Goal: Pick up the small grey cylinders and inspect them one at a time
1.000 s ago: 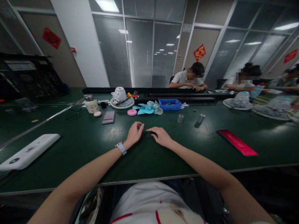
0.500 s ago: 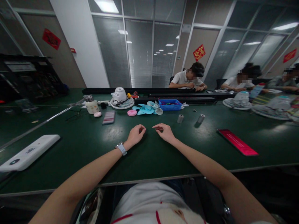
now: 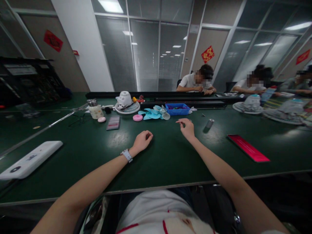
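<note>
My left hand [image 3: 142, 140] rests on the green table [image 3: 156, 165] with its fingers curled into a loose fist, and nothing shows inside it. A watch [image 3: 126, 155] sits on that wrist. My right hand [image 3: 186, 127] is stretched farther out, its fingers bent over the spot where a small grey cylinder stood. That cylinder is almost wholly hidden behind the hand, so I cannot tell whether it is gripped. A second grey cylinder [image 3: 209, 123] lies tilted just to the right of that hand.
Farther back lie light-blue fan blades [image 3: 153, 113], a pink disc [image 3: 137, 117], a blue tray [image 3: 177, 109], a white fan [image 3: 126, 102] and a jar [image 3: 95, 110]. A white device [image 3: 29, 159] lies at left, a red flat case [image 3: 248, 148] at right. Other people work across the table.
My right hand has left the left hand and moved forward and right to the near grey cylinder. My left hand has curled shut and stayed in place.
</note>
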`<action>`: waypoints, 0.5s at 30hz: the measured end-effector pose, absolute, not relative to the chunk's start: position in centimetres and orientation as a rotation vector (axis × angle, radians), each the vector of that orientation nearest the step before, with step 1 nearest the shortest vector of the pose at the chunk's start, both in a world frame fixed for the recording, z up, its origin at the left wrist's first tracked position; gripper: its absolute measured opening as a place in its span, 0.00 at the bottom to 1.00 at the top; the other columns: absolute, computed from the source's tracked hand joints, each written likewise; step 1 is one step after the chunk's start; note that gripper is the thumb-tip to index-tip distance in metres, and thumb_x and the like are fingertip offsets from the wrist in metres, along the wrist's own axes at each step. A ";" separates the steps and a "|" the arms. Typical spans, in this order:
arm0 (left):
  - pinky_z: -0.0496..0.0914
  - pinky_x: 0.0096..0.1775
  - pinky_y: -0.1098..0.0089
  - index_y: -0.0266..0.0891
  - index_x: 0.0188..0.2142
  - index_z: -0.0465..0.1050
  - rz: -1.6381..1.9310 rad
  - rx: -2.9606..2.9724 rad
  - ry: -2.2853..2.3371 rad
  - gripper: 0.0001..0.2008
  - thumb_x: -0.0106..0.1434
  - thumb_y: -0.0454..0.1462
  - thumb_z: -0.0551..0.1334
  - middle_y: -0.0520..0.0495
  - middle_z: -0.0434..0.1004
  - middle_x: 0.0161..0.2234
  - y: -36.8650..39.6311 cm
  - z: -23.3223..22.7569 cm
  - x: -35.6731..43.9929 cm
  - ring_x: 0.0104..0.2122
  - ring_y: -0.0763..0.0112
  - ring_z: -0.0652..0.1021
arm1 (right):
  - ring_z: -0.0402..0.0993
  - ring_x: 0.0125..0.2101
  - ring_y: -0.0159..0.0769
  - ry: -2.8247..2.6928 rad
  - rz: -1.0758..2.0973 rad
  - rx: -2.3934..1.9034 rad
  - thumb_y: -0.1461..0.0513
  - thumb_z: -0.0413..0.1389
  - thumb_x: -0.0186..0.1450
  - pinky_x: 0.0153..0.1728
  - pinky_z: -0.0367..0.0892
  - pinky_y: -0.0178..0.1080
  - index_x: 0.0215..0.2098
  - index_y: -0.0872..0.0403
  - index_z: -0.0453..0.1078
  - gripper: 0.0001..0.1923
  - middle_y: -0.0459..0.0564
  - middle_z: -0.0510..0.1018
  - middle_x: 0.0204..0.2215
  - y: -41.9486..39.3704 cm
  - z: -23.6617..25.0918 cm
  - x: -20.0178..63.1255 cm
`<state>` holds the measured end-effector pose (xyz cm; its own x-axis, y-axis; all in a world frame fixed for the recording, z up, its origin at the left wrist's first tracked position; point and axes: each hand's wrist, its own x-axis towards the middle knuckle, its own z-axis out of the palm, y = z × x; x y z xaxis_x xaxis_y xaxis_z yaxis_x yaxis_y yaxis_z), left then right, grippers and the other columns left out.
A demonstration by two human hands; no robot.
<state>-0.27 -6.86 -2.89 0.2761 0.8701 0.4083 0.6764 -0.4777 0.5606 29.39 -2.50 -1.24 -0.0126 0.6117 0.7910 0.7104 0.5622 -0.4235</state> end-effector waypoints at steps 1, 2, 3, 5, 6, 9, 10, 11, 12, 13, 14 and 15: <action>0.67 0.35 0.67 0.39 0.38 0.74 1.000 2.274 1.421 0.09 0.65 0.40 0.56 0.47 0.76 0.34 -6.9 -2.9 -0.3 0.33 0.67 0.74 | 0.75 0.42 0.41 -1.686 -0.143 -1.133 0.71 0.49 0.59 0.49 0.69 0.47 0.33 0.52 0.77 0.17 0.52 0.79 0.39 -2.3 -1.2 29.9; 0.67 0.35 0.67 0.39 0.38 0.74 0.997 2.276 1.422 0.10 0.65 0.40 0.56 0.47 0.76 0.34 -6.9 -2.9 -0.3 0.33 0.67 0.74 | 0.75 0.43 0.41 -1.675 -0.170 -1.148 0.71 0.48 0.59 0.50 0.69 0.47 0.33 0.52 0.77 0.17 0.52 0.79 0.39 -2.1 -1.1 30.4; 0.67 0.35 0.67 0.39 0.38 0.74 0.993 2.276 1.423 0.10 0.65 0.40 0.56 0.47 0.76 0.34 -6.9 -2.9 -0.3 0.33 0.67 0.74 | 0.75 0.43 0.41 -1.665 -0.193 -1.159 0.71 0.47 0.59 0.50 0.68 0.47 0.33 0.52 0.77 0.17 0.53 0.79 0.40 -2.0 -1.1 30.9; 0.67 0.35 0.67 0.39 0.38 0.74 0.985 2.277 1.422 0.10 0.65 0.40 0.56 0.47 0.76 0.34 -6.9 -2.8 -0.3 0.33 0.67 0.74 | 0.74 0.44 0.41 -1.655 -0.223 -1.174 0.71 0.46 0.59 0.51 0.68 0.46 0.33 0.52 0.77 0.18 0.53 0.78 0.41 -1.6 -1.1 31.8; 0.67 0.35 0.67 0.39 0.38 0.74 0.984 2.278 1.421 0.10 0.65 0.40 0.56 0.46 0.76 0.34 -6.9 -2.8 -0.3 0.33 0.66 0.75 | 0.74 0.44 0.41 -1.651 -0.232 -1.184 0.71 0.46 0.59 0.51 0.67 0.46 0.33 0.52 0.77 0.18 0.53 0.78 0.41 -1.4 -1.2 32.3; 0.67 0.36 0.67 0.39 0.38 0.74 0.987 2.282 1.418 0.10 0.65 0.40 0.56 0.46 0.76 0.34 -7.0 -2.8 -0.3 0.34 0.66 0.75 | 0.74 0.45 0.41 -1.639 -0.250 -1.230 0.71 0.46 0.59 0.52 0.67 0.46 0.33 0.52 0.77 0.18 0.53 0.78 0.41 -0.9 -1.5 33.5; 0.67 0.36 0.67 0.39 0.38 0.74 0.989 2.284 1.417 0.10 0.65 0.41 0.56 0.46 0.76 0.34 -7.0 -2.8 -0.3 0.34 0.66 0.75 | 0.74 0.45 0.42 -1.635 -0.254 -1.244 0.71 0.45 0.59 0.52 0.67 0.46 0.34 0.53 0.77 0.18 0.54 0.78 0.41 -0.8 -1.5 33.8; 0.67 0.36 0.67 0.39 0.38 0.74 0.990 2.285 1.417 0.10 0.65 0.41 0.56 0.46 0.76 0.35 -7.0 -2.8 -0.3 0.34 0.66 0.75 | 0.73 0.45 0.42 -1.631 -0.257 -1.255 0.71 0.45 0.59 0.52 0.67 0.46 0.34 0.53 0.77 0.18 0.54 0.78 0.41 -0.7 -1.6 34.0; 0.67 0.36 0.67 0.39 0.38 0.74 0.989 2.286 1.418 0.10 0.65 0.41 0.56 0.46 0.76 0.35 -7.0 -2.8 -0.3 0.34 0.66 0.75 | 0.73 0.45 0.42 -1.627 -0.258 -1.262 0.71 0.45 0.59 0.52 0.67 0.46 0.34 0.53 0.77 0.18 0.54 0.78 0.41 -0.6 -1.6 34.1; 0.67 0.36 0.67 0.40 0.38 0.74 0.986 2.287 1.418 0.10 0.66 0.41 0.56 0.46 0.76 0.35 -7.0 -2.7 -0.3 0.34 0.66 0.75 | 0.73 0.45 0.42 -1.623 -0.258 -1.267 0.70 0.45 0.59 0.52 0.67 0.46 0.34 0.53 0.77 0.19 0.55 0.78 0.41 -0.5 -1.6 34.2; 0.67 0.36 0.67 0.40 0.38 0.74 0.983 2.287 1.419 0.10 0.66 0.41 0.56 0.46 0.76 0.35 -7.1 -2.7 -0.3 0.34 0.66 0.75 | 0.73 0.45 0.42 -1.621 -0.257 -1.271 0.70 0.45 0.59 0.52 0.67 0.46 0.34 0.54 0.77 0.19 0.55 0.78 0.41 -0.5 -1.6 34.3; 0.67 0.36 0.67 0.39 0.38 0.74 0.980 2.287 1.420 0.10 0.66 0.41 0.56 0.46 0.76 0.35 -7.1 -2.7 -0.3 0.34 0.66 0.75 | 0.73 0.45 0.42 -1.621 -0.254 -1.276 0.70 0.44 0.59 0.52 0.67 0.46 0.34 0.54 0.77 0.19 0.55 0.78 0.41 -0.5 -1.6 34.3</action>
